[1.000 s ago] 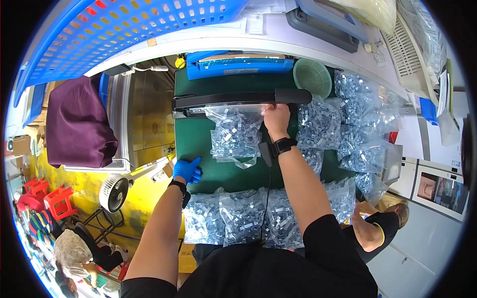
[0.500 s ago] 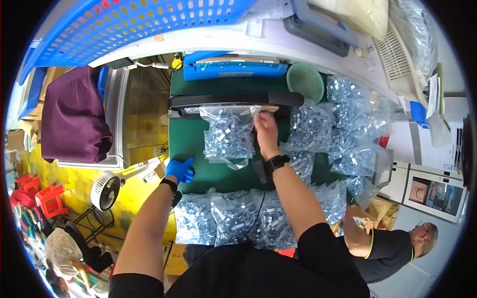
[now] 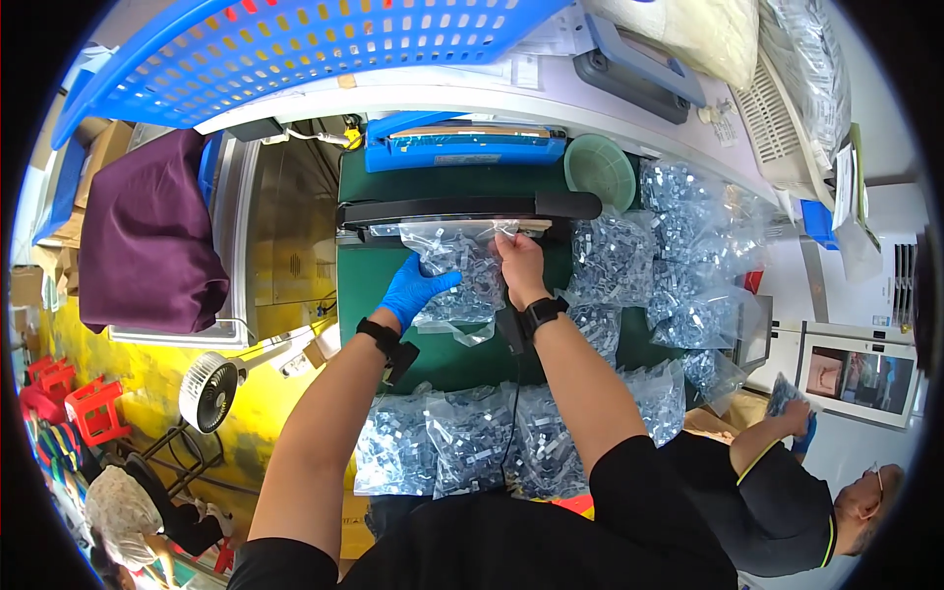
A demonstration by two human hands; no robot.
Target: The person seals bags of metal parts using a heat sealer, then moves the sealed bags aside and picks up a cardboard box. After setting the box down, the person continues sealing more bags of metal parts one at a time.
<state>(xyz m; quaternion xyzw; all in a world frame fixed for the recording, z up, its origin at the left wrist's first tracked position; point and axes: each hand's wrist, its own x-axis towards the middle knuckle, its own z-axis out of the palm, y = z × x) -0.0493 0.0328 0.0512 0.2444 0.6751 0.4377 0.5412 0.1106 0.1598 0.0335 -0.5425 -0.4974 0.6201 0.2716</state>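
Bag (image 3: 475, 267) pinched in right fingers (image 3: 505, 243), left fingers (image 3: 441, 283) spread over it, black bar (image 3: 472, 208) beyond, green bowl (image 3: 601, 174)

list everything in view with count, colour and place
Filled bag: one, clear, greyish parts inside, between hands
Other filled bags: several, alike, table's right and near side
Bar device: one, black, across table
Table: one, green, centre
Tray: one, blue, table's far edge
Bowl: one, pale green, table's far right
Basket: one, blue, upper left
Cloth: one, purple, left
Fan: one, white, lower left
Stools: at least two, red, lower left
Other people: at least two, dark and light tops, lower corners
Left hand: one, blue glove, bag's left side
Right hand: one, bare, bag's top right
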